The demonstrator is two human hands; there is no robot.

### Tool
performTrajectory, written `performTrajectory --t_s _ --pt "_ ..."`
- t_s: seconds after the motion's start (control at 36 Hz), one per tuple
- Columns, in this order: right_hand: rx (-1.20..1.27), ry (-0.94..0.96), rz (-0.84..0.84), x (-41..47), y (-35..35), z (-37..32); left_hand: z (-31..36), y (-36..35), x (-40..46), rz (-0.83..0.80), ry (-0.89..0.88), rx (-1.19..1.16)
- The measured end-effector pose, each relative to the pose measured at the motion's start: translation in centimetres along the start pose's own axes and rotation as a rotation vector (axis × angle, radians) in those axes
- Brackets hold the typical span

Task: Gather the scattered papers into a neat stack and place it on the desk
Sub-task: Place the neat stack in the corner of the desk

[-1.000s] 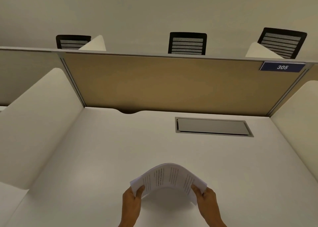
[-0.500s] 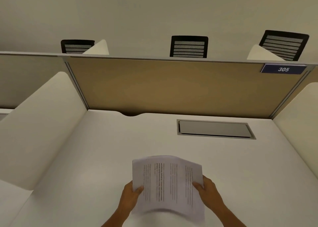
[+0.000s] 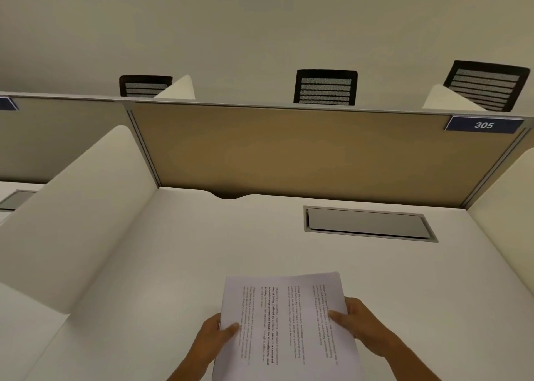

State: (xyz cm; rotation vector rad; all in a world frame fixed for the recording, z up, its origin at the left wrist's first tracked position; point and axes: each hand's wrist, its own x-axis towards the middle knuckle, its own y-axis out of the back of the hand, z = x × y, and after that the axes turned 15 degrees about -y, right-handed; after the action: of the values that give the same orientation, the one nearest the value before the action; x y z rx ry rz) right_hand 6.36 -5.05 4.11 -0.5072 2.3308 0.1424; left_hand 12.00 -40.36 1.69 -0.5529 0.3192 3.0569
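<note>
A squared-up stack of white printed papers (image 3: 286, 323) lies flat or nearly flat at the near edge of the white desk (image 3: 202, 250), its text running sideways. My left hand (image 3: 215, 337) grips the stack's left edge, thumb on top. My right hand (image 3: 358, 323) grips the right edge, thumb on the page. The near end of the stack runs out of the frame's bottom. I cannot tell whether the sheets touch the desk.
A grey cable hatch (image 3: 367, 223) is set into the desk at the back right. White side dividers (image 3: 72, 216) flank the desk. A tan back panel (image 3: 303, 152) carries a blue sign "305" (image 3: 484, 125). Black chair backs (image 3: 325, 87) show beyond.
The stack was arched upward between both hands a second ago. It has since flattened out and come down toward the desk, with both hands still on its edges.
</note>
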Motion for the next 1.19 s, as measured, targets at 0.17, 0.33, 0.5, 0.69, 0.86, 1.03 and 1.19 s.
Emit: performTrajectory --t_s 0.17,0.33,0.5,0.69,0.86,1.03,1.19 --pt "-0.006 -0.066 0.014 0.1 0.3 -0.6 0.0 0.7 -0.3 0.05 -0.007 -0.066" --pt "-0.045 -0.064 0.067 0.2 0.3 -1.4 -0.1 1.6 -0.8 0.051 -0.021 -0.139" --pt "-0.086 -0.042 0.069 0.3 -0.1 -3.2 -0.3 2.3 -1.5 0.119 -0.025 -0.185" --pt "-0.102 -0.04 0.063 0.4 -0.9 -4.6 -0.5 2.8 -2.5 0.135 -0.052 -0.282" --pt "-0.122 -0.027 0.114 0.4 -1.7 -5.3 -0.6 3.2 -2.8 0.166 -0.072 -0.332" --pt "-0.143 -0.006 0.135 0.5 -1.9 -6.1 0.0 3.4 -3.0 0.195 -0.058 -0.392" --pt "-0.153 0.003 0.141 0.5 -1.9 -6.3 0.2 3.3 -3.0 0.201 -0.064 -0.393"
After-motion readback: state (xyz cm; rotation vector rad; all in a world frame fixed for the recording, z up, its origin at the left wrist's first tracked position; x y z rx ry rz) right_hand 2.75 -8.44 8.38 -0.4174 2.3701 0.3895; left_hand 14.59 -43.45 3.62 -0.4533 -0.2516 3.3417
